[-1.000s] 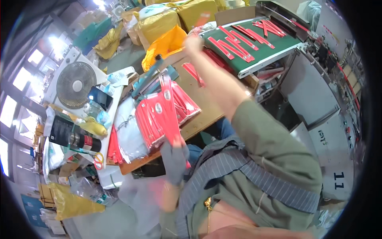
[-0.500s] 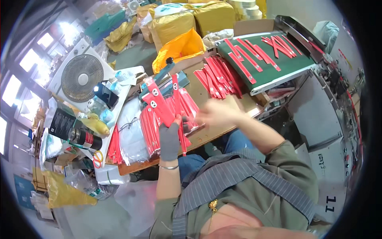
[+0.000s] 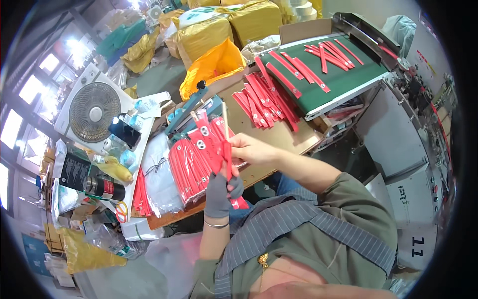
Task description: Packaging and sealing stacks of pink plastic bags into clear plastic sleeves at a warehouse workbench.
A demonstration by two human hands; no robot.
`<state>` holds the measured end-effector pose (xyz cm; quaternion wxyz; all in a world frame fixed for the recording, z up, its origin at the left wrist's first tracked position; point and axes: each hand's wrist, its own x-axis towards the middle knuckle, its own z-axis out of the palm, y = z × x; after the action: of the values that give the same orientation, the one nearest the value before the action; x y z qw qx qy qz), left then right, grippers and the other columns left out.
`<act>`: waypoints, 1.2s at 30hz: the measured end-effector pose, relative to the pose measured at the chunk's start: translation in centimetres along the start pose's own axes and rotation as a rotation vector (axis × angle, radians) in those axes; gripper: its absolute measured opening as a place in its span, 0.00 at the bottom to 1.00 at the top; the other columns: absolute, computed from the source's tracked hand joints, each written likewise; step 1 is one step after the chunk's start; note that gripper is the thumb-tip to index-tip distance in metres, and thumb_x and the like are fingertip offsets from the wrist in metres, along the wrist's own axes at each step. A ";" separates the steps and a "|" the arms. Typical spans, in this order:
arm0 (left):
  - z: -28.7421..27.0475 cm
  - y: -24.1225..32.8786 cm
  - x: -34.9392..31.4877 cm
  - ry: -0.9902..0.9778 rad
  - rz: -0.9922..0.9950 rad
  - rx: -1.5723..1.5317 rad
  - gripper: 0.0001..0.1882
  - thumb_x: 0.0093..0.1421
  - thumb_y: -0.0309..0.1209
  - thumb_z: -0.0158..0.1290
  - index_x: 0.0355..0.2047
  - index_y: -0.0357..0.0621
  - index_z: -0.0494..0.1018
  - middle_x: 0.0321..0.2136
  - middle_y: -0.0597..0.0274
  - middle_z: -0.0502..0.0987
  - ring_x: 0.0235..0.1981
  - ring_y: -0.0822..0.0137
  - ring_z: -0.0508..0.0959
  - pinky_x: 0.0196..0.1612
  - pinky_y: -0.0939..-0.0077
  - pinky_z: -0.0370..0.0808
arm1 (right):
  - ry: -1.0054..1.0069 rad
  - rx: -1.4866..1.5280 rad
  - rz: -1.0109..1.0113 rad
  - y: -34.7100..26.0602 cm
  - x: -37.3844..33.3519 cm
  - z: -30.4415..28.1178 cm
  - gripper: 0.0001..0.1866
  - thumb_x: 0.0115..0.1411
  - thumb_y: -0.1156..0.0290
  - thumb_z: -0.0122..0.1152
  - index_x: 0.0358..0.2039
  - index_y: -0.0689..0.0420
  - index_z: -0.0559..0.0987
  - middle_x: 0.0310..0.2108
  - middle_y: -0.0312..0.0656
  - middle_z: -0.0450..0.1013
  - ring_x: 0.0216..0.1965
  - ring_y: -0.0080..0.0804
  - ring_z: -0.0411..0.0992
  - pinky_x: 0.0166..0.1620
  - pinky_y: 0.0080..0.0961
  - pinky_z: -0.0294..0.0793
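Observation:
My left hand (image 3: pixel 219 195), in a grey fingerless glove, is closed around several slim red chopstick sleeves (image 3: pixel 201 140) near the table's front edge. My right hand (image 3: pixel 249 148) is bare and pinches one red sleeve just above the left hand. From that sleeve's top sticks out a pale wooden chopstick (image 3: pixel 225 118). Beneath the left hand's bunch lie clear plastic bags (image 3: pixel 188 172) packed with red sleeves. Right of my hands, a loose pile of red sleeves (image 3: pixel 261 102) rests on the brown tabletop (image 3: pixel 306 139).
A green conveyor belt (image 3: pixel 341 82) at the far right carries scattered red sleeves. To the left stand a fan (image 3: pixel 94 112), a phone (image 3: pixel 124 130), a black flask (image 3: pixel 104 188) and orange-handled scissors (image 3: pixel 121 212). An orange sack (image 3: pixel 211 70) is behind the table.
My right hand, blurred before, has come to the sleeve and pinches it. The pale chopstick now shows. On the belt, sleeves have advanced toward the pile, and one now leans onto it.

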<state>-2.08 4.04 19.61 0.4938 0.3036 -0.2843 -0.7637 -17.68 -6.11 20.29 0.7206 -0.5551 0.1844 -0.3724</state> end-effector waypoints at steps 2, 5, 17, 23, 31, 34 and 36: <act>-0.4 -0.1 0.3 0.025 -0.003 0.018 0.17 0.67 0.39 0.39 0.28 0.41 0.68 0.10 0.72 0.56 0.08 0.79 0.53 0.11 0.83 0.51 | -0.070 -0.527 -0.094 0.3 -0.4 -1.8 0.12 0.64 0.64 0.50 0.34 0.59 0.77 0.24 0.29 0.71 0.23 0.13 0.64 0.25 0.16 0.65; -0.2 0.0 0.4 0.117 0.012 0.105 0.17 0.66 0.39 0.41 0.28 0.40 0.69 0.10 0.72 0.58 0.07 0.79 0.54 0.11 0.83 0.52 | 0.270 -0.288 -0.042 -5.0 -0.8 -0.3 0.15 0.62 0.62 0.55 0.38 0.62 0.78 0.29 0.33 0.73 0.32 0.16 0.67 0.38 0.20 0.68; 1.8 3.1 -0.9 0.252 0.515 0.031 0.18 0.67 0.41 0.38 0.29 0.42 0.69 0.22 0.57 0.75 0.10 0.78 0.61 0.13 0.85 0.57 | -0.076 -1.103 -1.133 -3.2 -2.9 3.3 0.11 0.54 0.72 0.58 0.38 0.60 0.77 0.31 0.39 0.72 0.33 0.30 0.71 0.37 0.24 0.71; 1.0 1.9 -0.9 -0.009 0.172 0.149 0.19 0.67 0.42 0.39 0.28 0.41 0.69 0.15 0.68 0.64 0.09 0.79 0.60 0.12 0.86 0.56 | 0.303 -0.313 -0.181 2.6 -0.1 -1.6 0.13 0.59 0.69 0.53 0.43 0.61 0.75 0.35 0.43 0.74 0.35 0.31 0.74 0.42 0.28 0.73; 1.8 1.4 -2.5 -0.006 0.142 0.324 0.25 0.67 0.46 0.35 0.39 0.35 0.71 0.27 0.54 0.77 0.08 0.79 0.61 0.13 0.87 0.58 | 0.197 -0.245 0.031 -6.2 0.7 3.6 0.10 0.63 0.66 0.49 0.32 0.59 0.74 0.20 0.33 0.69 0.20 0.20 0.67 0.23 0.18 0.63; 1.8 1.2 -2.6 0.032 0.067 0.330 0.22 0.67 0.43 0.36 0.36 0.35 0.71 0.23 0.57 0.76 0.10 0.78 0.63 0.14 0.86 0.61 | 0.035 -0.680 -0.050 -8.1 1.0 3.7 0.12 0.61 0.66 0.55 0.23 0.59 0.74 0.19 0.31 0.65 0.17 0.17 0.62 0.21 0.20 0.58; 1.0 -1.1 -2.0 0.437 0.346 0.493 0.20 0.66 0.43 0.39 0.38 0.36 0.70 0.21 0.59 0.71 0.10 0.75 0.63 0.15 0.85 0.61 | 0.156 -0.810 -0.477 -6.9 1.4 4.5 0.14 0.60 0.70 0.54 0.20 0.63 0.72 0.17 0.36 0.64 0.17 0.20 0.63 0.22 0.25 0.60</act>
<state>-2.82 6.41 19.88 0.5766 0.5166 -0.3947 -0.4948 -16.04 -4.88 28.35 0.3244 -0.7885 0.2358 -0.4663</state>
